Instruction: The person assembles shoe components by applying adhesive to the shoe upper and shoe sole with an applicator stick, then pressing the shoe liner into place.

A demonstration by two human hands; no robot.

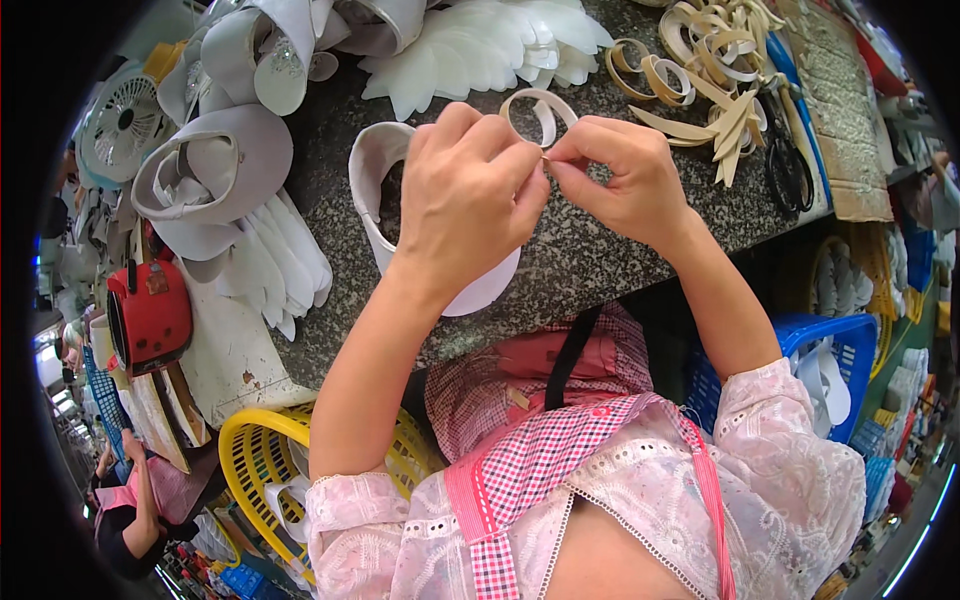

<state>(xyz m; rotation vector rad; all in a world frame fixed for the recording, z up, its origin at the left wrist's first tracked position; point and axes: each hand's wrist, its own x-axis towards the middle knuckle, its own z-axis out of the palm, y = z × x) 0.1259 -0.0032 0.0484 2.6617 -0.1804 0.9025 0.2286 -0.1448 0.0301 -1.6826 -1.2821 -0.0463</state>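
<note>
Both my hands meet over the dark speckled worktop (560, 270). My left hand (470, 190) is closed, its thumb and finger on the end of a narrow beige strip (545, 112). Thumb and forefinger of my right hand (622, 178) pinch that same end from the other side. The rest of the strip curls in a loop beyond my fingers. Under my left hand lies a white shoe upper (370, 180), partly hidden by my hand and forearm. More beige strips (700, 75), curled and cut, are piled at the far right.
Black-handled scissors (788, 172) lie at the right edge. Fanned white cut pieces (480, 50) and light grey shoe uppers (215, 165) cover the far and left sides. A red box-shaped device (150, 315) and a fan (120, 125) stand left. Yellow (245, 440) and blue baskets (855, 345) flank me.
</note>
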